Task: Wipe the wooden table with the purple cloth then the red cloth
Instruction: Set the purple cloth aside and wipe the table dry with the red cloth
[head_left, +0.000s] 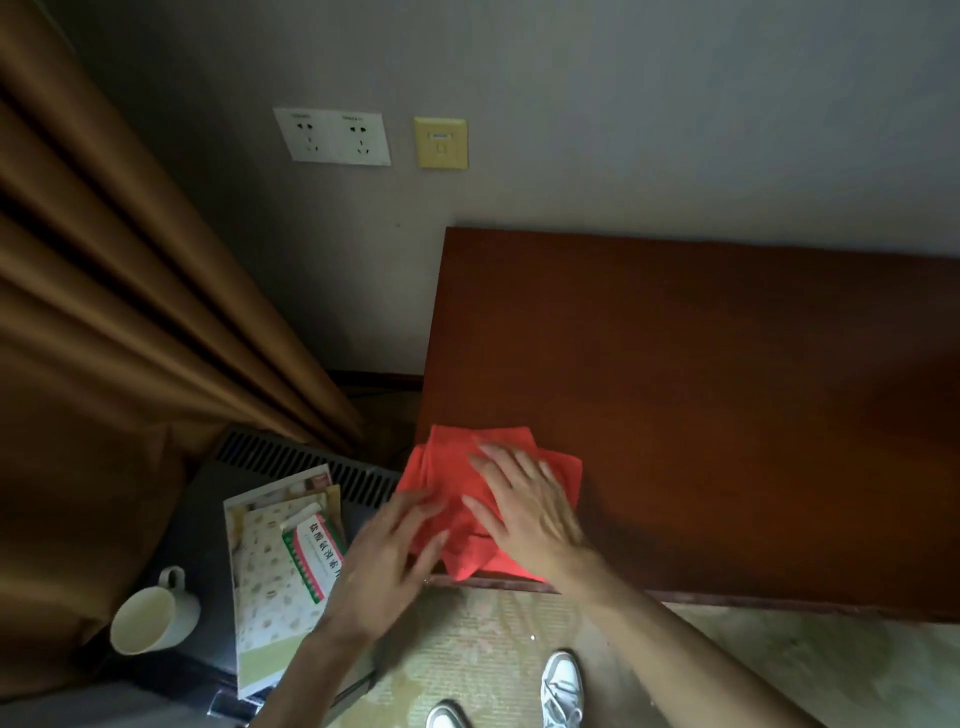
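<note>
Red cloth (511, 470) lies crumpled on the near left corner of the wooden table (727, 389), one edge spilling past that corner. Left of the cloth, a mug (150, 613) and printed packets (283, 566) sit on a dark low unit. The left hand (387, 566), blurred, has its fingers spread loose at the cloth's overhanging edge, gripping nothing clearly. The right hand (530, 512) presses flat, fingers splayed, apparently to pin the cloth for wiping. No purple cloth shows.

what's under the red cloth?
The red cloth lies on the wooden table, at its near-left corner, right hand flat on top. Anything beneath the cloth is covered; no purple cloth is visible.
</note>
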